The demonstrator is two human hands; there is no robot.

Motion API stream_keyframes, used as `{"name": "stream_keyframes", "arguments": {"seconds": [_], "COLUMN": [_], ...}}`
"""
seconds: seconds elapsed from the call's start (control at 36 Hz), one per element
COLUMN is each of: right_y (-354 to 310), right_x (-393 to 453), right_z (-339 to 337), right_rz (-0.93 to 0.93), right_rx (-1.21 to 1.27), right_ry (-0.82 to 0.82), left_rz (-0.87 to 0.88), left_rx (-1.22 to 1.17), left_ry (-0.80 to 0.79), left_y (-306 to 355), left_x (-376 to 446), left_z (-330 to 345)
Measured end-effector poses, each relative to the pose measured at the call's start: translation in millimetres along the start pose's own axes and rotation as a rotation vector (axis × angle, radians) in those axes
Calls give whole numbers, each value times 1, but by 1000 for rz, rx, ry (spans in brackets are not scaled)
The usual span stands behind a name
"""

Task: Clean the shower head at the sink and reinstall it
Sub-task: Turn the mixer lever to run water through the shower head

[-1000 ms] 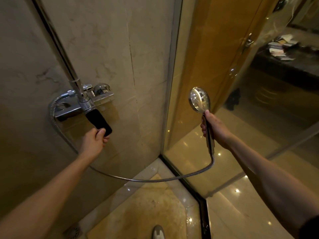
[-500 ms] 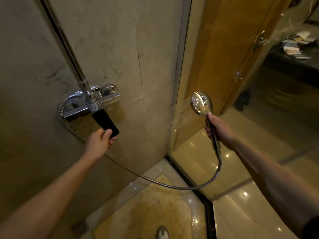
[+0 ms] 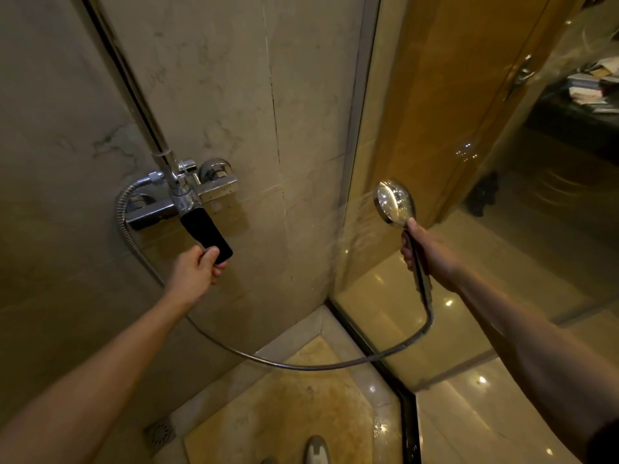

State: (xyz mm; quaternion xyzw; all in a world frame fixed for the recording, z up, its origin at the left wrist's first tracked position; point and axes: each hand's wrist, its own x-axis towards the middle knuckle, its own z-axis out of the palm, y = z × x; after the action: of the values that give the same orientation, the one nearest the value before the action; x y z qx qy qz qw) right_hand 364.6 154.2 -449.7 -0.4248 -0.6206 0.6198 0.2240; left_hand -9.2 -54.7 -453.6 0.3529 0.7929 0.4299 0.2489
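My right hand (image 3: pixel 430 252) grips the dark handle of a chrome shower head (image 3: pixel 395 202), held upright near the glass panel. Thin streams of water spray from its face leftward and down toward the corner of the wall. A metal hose (image 3: pixel 301 365) loops from the handle down across the floor corner and up to the chrome mixer valve (image 3: pixel 182 199) on the marble wall. My left hand (image 3: pixel 197 271) holds the tip of the valve's black lever (image 3: pixel 206 234), which points down and to the right.
A chrome riser pipe (image 3: pixel 134 92) runs up the wall from the valve. A glass shower panel (image 3: pixel 469 229) stands at the right, with a dark counter (image 3: pixel 576 122) behind it. A floor drain (image 3: pixel 160 433) and a shoe tip (image 3: pixel 316 450) sit below.
Water now sprays from the shower head; earlier none showed. The view has shifted, so valve and both hands sit further right in the frame. Both grips are unchanged.
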Motion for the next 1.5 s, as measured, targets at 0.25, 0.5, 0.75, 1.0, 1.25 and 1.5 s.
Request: {"name": "stream_keyframes", "arguments": {"seconds": [0.25,0.5,0.75,1.0,1.25,1.5], "right_y": [-3,-3,-4,-9,-22,-24], "right_x": [6,11,18,23,18,7], "right_z": [-2,-9,-8,2,13,23], "right_rz": [-21,-20,-10,0,-15,-58], "right_rx": [-62,-101,-83,-66,-41,-3], "right_ry": [3,0,-12,-5,25,32], "left_rz": [12,24,24,26,29,45], "left_rx": [-6,14,10,9,214,242], "left_ry": [-5,-7,-10,-17,37,55], "left_y": [1,-2,-3,-2,-7,-5], "left_x": [-2,0,0,1,15,12], "left_z": [1,1,0,-1,-2,-3]}}
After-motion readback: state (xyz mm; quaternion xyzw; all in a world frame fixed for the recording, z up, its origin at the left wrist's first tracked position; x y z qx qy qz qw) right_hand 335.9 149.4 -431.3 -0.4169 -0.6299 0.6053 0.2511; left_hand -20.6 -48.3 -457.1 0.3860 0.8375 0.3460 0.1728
